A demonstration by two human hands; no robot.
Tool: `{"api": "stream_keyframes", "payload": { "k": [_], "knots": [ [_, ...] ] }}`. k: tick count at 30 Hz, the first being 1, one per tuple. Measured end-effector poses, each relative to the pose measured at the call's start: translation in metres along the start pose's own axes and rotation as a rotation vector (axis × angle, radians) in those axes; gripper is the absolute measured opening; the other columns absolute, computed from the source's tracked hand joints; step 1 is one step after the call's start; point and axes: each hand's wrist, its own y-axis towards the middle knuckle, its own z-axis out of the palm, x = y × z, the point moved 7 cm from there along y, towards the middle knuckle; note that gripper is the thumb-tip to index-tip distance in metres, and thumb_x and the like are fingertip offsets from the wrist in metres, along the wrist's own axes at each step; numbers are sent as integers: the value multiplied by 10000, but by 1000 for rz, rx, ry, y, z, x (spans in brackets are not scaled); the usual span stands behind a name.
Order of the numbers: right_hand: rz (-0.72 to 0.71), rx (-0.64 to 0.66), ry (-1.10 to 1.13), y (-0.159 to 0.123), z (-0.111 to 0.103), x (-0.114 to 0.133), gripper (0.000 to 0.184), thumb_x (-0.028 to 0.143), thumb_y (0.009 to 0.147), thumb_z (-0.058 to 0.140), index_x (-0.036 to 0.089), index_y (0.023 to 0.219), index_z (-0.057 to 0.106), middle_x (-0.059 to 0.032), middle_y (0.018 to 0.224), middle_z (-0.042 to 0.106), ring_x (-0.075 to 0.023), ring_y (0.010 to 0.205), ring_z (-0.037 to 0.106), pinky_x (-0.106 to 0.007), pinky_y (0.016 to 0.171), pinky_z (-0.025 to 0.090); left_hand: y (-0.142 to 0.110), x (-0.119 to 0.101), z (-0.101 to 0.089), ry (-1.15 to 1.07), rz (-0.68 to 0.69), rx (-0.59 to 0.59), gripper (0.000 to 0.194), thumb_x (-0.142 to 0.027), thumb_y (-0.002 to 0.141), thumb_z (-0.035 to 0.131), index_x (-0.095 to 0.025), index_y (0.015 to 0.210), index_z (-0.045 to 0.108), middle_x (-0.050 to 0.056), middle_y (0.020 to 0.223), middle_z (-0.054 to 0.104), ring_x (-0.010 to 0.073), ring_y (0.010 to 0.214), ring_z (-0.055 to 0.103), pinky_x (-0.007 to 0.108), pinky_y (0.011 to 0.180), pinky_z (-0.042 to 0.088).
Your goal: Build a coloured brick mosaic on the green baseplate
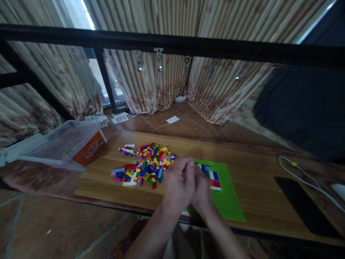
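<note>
My left hand (pixel 178 185) and my right hand (pixel 201 189) are closed and pressed together above the table, between the brick pile and the green plate. Whatever their fingers hold, if anything, is hidden. Just right of them lies a green studded baseplate (pixel 229 201), partly covered by my right hand. Rows of blue, white, red and orange bricks (pixel 215 180) are set on the plate. To the left spreads a loose pile of small toy bricks (pixel 151 165) in many colours.
A clear plastic bin (pixel 64 144) with an orange label stands at the table's left end. A flat black object (pixel 304 205) and a white cable (pixel 299 172) lie at the right. Behind the wooden table (pixel 256 176), a dark metal bar (pixel 172 45) crosses before striped curtains (pixel 172 21).
</note>
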Motion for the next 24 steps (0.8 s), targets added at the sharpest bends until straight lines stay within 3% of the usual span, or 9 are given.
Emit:
{"api": "stream_keyframes", "payload": {
  "k": [2,5,10,14,18,24],
  "knots": [
    [73,-31,-15,6,-21,-14,239,287,904,485,205,970,700,-67,911,676,-190,846,622,-317,749,493,9,20,-10,-70,-140,-85,217,-289,911,487,-167,945,664,31,834,687,137,775,630,251,734,497],
    [200,-120,11,12,-52,-42,255,338,888,509,210,970,713,-75,965,686,-199,858,635,-345,776,498,14,45,-5,-160,-304,-45,190,-297,849,559,-153,916,663,19,783,672,135,716,621,233,652,492],
    [337,-268,56,13,-87,-79,266,372,821,570,189,923,735,-92,985,718,-220,896,651,-383,827,496,10,51,14,-122,-332,44,211,-287,838,552,-155,958,664,30,838,689,146,761,641,248,693,504],
    [445,-286,141,10,-92,-97,280,377,766,613,181,922,738,-93,968,736,-226,871,668,-389,812,512,4,42,30,111,-294,176,256,-246,861,507,-155,1052,652,63,953,697,158,797,647,279,750,508],
    [487,-226,164,9,-88,-102,323,344,722,632,178,982,727,-94,991,731,-225,850,673,-381,790,525,-4,38,44,410,-224,293,303,-200,858,489,-153,1124,625,103,1087,661,189,860,651,325,823,507],
    [347,-70,-135,13,-82,-90,325,322,810,540,167,1044,705,-98,966,708,-227,845,655,-401,823,506,-15,42,61,582,-147,427,390,-168,866,456,-163,1239,566,106,1167,623,211,993,637,328,913,488]
  ]
}}
